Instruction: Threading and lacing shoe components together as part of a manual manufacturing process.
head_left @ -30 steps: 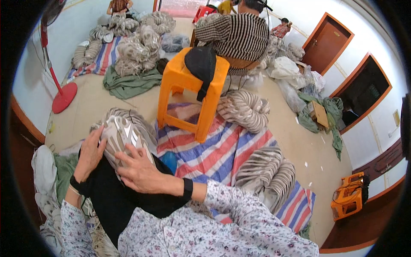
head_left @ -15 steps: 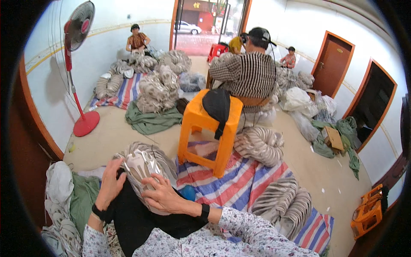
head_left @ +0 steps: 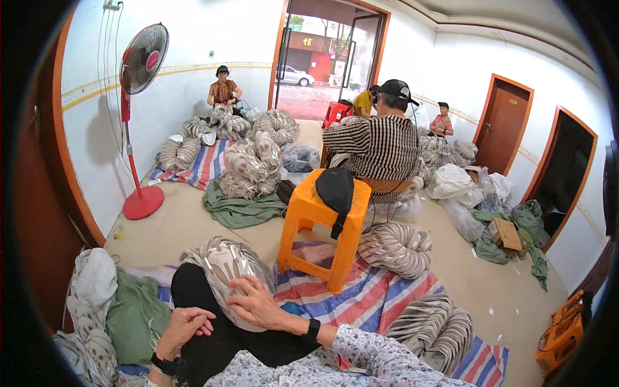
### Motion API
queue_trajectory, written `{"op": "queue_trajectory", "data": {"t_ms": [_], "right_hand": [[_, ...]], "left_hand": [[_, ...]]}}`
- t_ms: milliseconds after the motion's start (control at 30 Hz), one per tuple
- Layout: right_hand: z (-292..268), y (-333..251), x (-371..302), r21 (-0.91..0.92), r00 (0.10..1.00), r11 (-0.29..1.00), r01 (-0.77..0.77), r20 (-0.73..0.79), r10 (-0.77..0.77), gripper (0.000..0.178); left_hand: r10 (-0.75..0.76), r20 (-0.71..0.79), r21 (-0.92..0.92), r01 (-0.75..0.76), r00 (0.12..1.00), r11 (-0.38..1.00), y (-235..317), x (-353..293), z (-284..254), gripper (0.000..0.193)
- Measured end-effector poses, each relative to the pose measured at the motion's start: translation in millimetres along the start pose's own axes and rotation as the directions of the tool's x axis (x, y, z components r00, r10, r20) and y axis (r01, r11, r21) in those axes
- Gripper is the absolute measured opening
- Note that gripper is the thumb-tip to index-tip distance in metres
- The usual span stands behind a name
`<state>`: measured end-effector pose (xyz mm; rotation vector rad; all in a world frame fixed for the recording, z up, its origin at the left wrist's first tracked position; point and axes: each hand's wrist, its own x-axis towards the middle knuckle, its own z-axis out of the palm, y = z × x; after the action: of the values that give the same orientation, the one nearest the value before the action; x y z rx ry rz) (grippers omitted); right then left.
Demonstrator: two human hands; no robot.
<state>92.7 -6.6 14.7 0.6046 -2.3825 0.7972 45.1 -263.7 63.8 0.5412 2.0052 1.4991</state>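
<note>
the left hand (head_left: 184, 329) is no longer reaching the far left side of the pale bundle (head_left: 222, 261) as it was a second ago; it is now hovering over the black cloth (head_left: 216, 345) on the lap, clear of the bundle, its fingers curling in, and i cannot tell whether they are holding anything small. the right hand (head_left: 258, 306) is staying on the bundle, fingers lying apart across its near right side, though whether they are pressing or gripping is not showing. the two hands are sitting apart, so only the right is now minding the bundle, which is resting just beyond the lap, left of the orange stool (head_left: 309, 208). the view is also tilting up, showing more of the doorway (head_left: 322, 71), while the stacked bundle (head_left: 435, 329) is lying on the striped sheet (head_left: 361, 293) to the right
</note>
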Motion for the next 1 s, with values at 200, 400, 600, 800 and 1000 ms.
{"op": "queue_trajectory", "data": {"t_ms": [200,400,600,800,1000], "right_hand": [[-1.2,3.2,7.1,-0.012,1.0,1.0,0.004,-0.015,-0.004,0.018],[-2.5,1.2,6.9,0.015,0.999,0.999,-0.029,0.034,0.028,0.019],[1.2,2.7,0.6,0.023,0.999,0.999,-0.038,0.031,0.037,0.019],[-1.0,1.1,5.7,0.021,0.999,0.999,-0.033,0.023,0.033,0.018],[-3.2,1.0,5.2,0.048,0.998,0.997,-0.055,0.044,0.053,0.019]], "left_hand": [[0.093,-0.057,0.051,-0.09,0.994,0.995,-0.7,1.3,2.2,0.022],[0.07,-0.061,0.0,-0.07,0.996,0.998,5.4,-3.4,0.3,0.022],[0.032,-0.023,-0.012,-0.032,0.999,0.999,1.9,2.0,-2.3,0.023],[0.035,-0.023,0.002,-0.035,0.999,0.999,1.1,-0.6,-5.2,0.024],[0.011,-0.009,-0.021,-0.011,1.0,1.0,6.5,-1.8,-3.9,0.024]]}}
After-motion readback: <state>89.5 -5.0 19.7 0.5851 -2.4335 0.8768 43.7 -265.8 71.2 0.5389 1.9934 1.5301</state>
